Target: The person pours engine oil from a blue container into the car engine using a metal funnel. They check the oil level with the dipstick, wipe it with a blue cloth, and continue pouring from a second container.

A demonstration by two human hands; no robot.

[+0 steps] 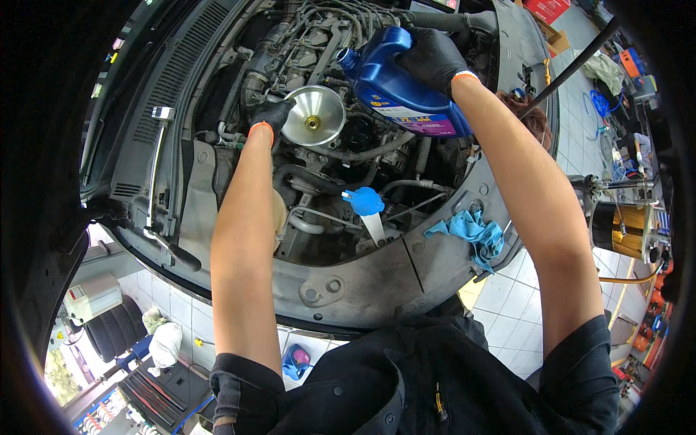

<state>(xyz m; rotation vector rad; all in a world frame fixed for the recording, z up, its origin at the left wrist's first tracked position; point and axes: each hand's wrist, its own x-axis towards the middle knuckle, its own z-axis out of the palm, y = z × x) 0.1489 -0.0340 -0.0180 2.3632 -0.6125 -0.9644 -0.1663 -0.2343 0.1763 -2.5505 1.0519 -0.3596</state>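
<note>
I lean over an open car engine bay [362, 283]. My left hand [272, 116], in a black glove, grips the rim of a shiny metal funnel [313, 116] that stands in the engine's filler opening. My right hand [433, 58], also gloved, holds a blue plastic jug [399, 90] tipped on its side, its open neck pointing left just above the funnel's far rim. Whether liquid flows from the jug is not visible.
A blue cap on a white neck [365, 203] sits near the engine's front. A blue rag [471, 233] lies on the front panel at right. A bonnet prop rod [573, 69] crosses the upper right. Stacked tyres [112, 333] and workshop equipment [623, 225] stand on the tiled floor.
</note>
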